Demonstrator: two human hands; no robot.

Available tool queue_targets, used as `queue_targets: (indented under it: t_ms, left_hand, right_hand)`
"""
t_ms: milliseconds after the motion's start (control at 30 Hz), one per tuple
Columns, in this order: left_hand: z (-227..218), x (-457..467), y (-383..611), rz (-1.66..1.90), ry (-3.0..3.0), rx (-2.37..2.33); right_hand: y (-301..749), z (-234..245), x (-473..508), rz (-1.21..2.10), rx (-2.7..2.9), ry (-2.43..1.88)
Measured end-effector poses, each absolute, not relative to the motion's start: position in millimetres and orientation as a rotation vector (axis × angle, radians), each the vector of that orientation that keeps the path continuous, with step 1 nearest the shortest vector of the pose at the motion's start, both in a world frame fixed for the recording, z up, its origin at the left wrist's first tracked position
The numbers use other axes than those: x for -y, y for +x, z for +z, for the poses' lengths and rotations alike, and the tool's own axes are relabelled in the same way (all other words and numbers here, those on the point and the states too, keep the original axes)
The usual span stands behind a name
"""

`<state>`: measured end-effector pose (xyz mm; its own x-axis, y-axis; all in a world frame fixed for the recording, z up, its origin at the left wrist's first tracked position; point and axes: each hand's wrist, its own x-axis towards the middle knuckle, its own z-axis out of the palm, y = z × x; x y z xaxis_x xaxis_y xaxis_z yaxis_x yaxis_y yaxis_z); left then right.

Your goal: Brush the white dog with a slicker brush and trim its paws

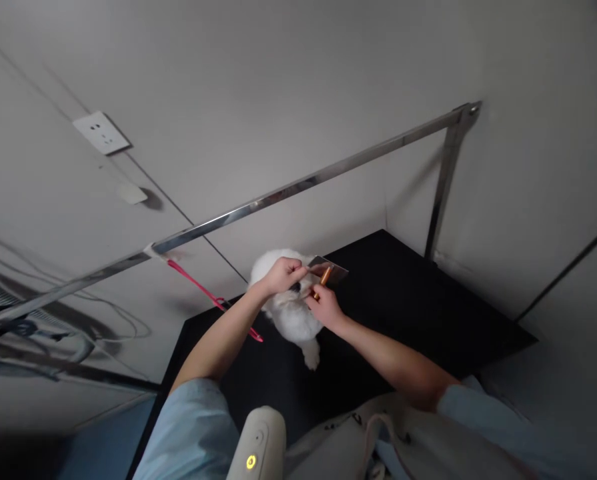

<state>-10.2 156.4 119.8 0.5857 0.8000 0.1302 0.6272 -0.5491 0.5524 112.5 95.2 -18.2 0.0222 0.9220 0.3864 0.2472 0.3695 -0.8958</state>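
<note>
A small white dog point(294, 323) with fluffy fur is on a black grooming table point(393, 307), one leg stretched toward me. My left hand point(284, 275) is closed at the dog's head, thumb and fingers pinched on its fur. Beside it, my right hand point(325, 308) grips a slim orange-gold handle point(323, 277); I cannot make out the tool's working end. Just past the fingers shows a flat, shiny rectangular piece point(339, 272), and whether it joins the handle is unclear. Both hands partly hide the dog's head.
A metal bar point(278, 195) spans above the table's far side, with a post point(443, 190) at right. A pink-red grooming loop point(195, 283) hangs from it, left of the dog. Cables and a hose point(81, 347) lie at left. A white device point(259, 443) with a yellow light is close below me.
</note>
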Motion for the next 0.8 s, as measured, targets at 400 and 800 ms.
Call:
queue_targets:
  t_ms: [400, 800]
  left_hand:
    - [75, -101, -71, 1.305, 2.236, -1.338]
    - [40, -97, -58, 1.628, 1.451, -1.218]
  right_hand:
    - [82, -8, -79, 0.603, 1.681, -1.107]
    - [153, -8, -26, 0.490, 2.149, -1.030]
